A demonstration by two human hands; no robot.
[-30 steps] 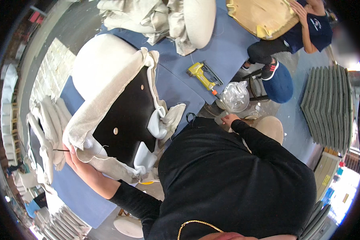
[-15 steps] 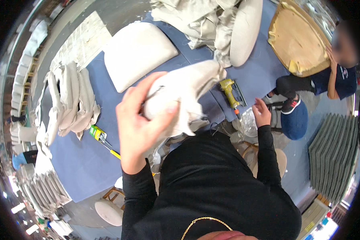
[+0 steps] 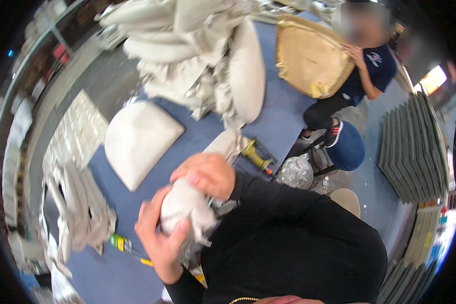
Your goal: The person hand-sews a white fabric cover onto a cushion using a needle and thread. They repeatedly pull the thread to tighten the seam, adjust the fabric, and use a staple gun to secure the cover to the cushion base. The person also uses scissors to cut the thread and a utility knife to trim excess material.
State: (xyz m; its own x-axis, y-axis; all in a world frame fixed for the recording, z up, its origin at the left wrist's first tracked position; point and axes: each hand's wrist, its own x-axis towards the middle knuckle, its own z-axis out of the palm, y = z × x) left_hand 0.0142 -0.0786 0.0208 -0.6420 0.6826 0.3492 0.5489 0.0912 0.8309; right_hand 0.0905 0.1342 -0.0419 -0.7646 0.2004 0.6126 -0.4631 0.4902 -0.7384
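A beige fabric-covered cushion piece [image 3: 183,205] with loose, frayed cloth edges is held up in front of my body, above the blue table [image 3: 99,276]. My left hand [image 3: 162,235] grips its near left side, thumb on the cloth and fingers around the outer edge. Over its far end, my right hand [image 3: 207,175] is closed on the fabric, its fingers curled and a little blurred. More of the beige piece shows beyond the right hand, beside a yellow-green staple gun [image 3: 257,153] lying on the table. The underside of the piece is hidden.
A finished-looking beige cushion [image 3: 139,137] lies at left. A large heap of beige covers [image 3: 182,55] stands behind it, folded covers [image 3: 81,207] farther left. A yellow-handled tool [image 3: 146,262] lies nearby. At right, a co-worker holds a tan padded panel [image 3: 311,55]; grey sheets [image 3: 413,147] are stacked beyond.
My right hand has come from the right side, beside the staple gun, onto the beige piece. The left hand keeps its grip, and the piece has turned and lowered. The view has shifted.
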